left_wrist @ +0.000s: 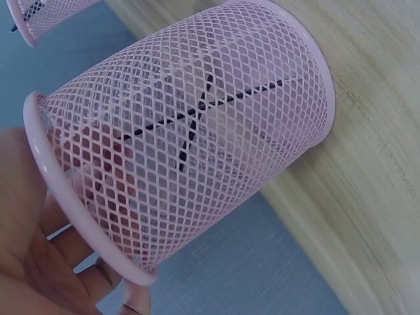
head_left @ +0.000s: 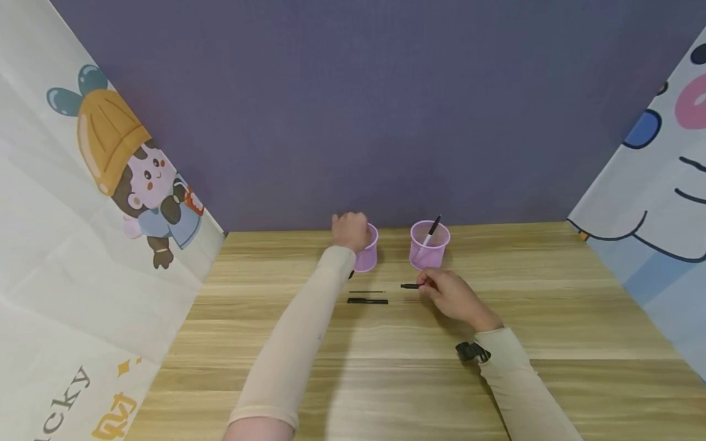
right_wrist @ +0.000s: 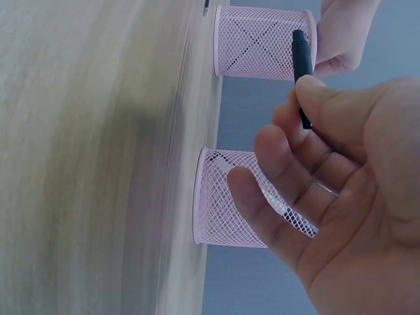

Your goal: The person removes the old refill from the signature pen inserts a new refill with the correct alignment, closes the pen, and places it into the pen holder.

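Note:
My left hand (head_left: 350,230) is at the mouth of the left pink mesh cup (left_wrist: 216,98). Some of its fingers show through the mesh inside the rim; what they hold, if anything, is unclear. Thin dark lines cross behind that mesh. With thumb and index finger my right hand (right_wrist: 328,151) pinches a short black pen part (right_wrist: 301,56), its other fingers loosely bent. In the head view this hand is just above the table, before the right pink mesh cup (head_left: 428,252). A black-and-white pen (head_left: 431,231) leans inside that cup.
On the wooden table (head_left: 419,380) lie a thin dark rod (head_left: 366,291) and a thicker black pen-like piece (head_left: 368,301). A small dark tip (head_left: 351,274) peeks out beside the left sleeve. Behind the cups rises a blue-grey panel (head_left: 353,110), with printed sheets at both sides.

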Available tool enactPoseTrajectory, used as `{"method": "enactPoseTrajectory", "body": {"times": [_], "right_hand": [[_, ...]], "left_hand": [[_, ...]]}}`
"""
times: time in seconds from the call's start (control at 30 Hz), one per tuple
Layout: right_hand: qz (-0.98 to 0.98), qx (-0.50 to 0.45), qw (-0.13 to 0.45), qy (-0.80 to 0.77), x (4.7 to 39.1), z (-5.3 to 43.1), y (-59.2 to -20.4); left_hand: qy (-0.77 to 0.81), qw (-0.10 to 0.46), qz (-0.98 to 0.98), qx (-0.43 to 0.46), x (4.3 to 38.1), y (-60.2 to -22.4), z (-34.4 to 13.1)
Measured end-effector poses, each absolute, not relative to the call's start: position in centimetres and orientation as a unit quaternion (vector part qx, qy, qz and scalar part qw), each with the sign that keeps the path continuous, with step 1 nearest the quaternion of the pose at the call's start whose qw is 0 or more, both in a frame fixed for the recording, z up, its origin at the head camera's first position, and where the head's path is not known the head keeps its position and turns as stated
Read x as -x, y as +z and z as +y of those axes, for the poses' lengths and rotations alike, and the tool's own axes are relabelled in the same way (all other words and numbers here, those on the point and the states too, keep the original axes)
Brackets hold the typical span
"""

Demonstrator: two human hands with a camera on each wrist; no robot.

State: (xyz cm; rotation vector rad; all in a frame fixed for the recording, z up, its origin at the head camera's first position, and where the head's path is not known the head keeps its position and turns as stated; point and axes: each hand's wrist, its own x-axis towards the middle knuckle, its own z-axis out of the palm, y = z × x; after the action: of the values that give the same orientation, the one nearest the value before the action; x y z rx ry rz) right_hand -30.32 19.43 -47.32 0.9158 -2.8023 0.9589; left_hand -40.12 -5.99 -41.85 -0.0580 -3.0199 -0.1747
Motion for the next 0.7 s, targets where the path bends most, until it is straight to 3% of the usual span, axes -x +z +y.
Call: {"method": "enactPoseTrajectory", "body": {"times": [0.3, 0.7], "right_hand": [[-0.903, -0.298, 0.02, 0.309, 30.3, 19.3, -47.2], [-0.902, -0.3, 0.02, 0.309, 30.4, 19.4, -47.4]], "left_hand": [[-0.108, 0.084, -0.99, 0.024, 39.0, -41.4, -7.3], [-0.173, 0.161, -0.972, 0.006, 37.7, -40.6, -9.7]]}}
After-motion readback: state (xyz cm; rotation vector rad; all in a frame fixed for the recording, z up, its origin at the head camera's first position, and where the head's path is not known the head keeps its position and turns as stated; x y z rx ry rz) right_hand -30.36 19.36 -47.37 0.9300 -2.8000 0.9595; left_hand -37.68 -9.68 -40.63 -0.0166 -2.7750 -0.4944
